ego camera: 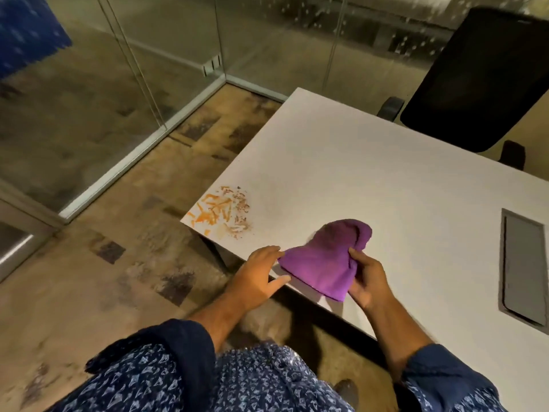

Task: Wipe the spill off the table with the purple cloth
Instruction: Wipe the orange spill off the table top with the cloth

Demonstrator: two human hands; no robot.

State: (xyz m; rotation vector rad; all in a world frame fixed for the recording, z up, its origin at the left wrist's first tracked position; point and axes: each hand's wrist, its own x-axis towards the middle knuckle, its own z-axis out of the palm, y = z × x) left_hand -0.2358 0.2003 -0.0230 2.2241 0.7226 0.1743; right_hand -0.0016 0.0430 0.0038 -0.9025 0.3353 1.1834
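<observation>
The purple cloth [323, 260] is bunched at the near edge of the white table [371, 179]. My right hand [367, 279] grips its right side, thumb on top. At the cloth's left corner my left hand [261, 278] touches the fabric with its fingertips, fingers spread over the table edge. The spill [224, 212], orange shreds and brown crumbs, lies on the table's left corner, a short way to the left of the cloth and beyond it.
A black office chair [475, 81] stands behind the table's far side. A grey cable hatch [523, 263] is set into the tabletop at the right. Glass partition walls [133, 114] rise to the left over patterned carpet.
</observation>
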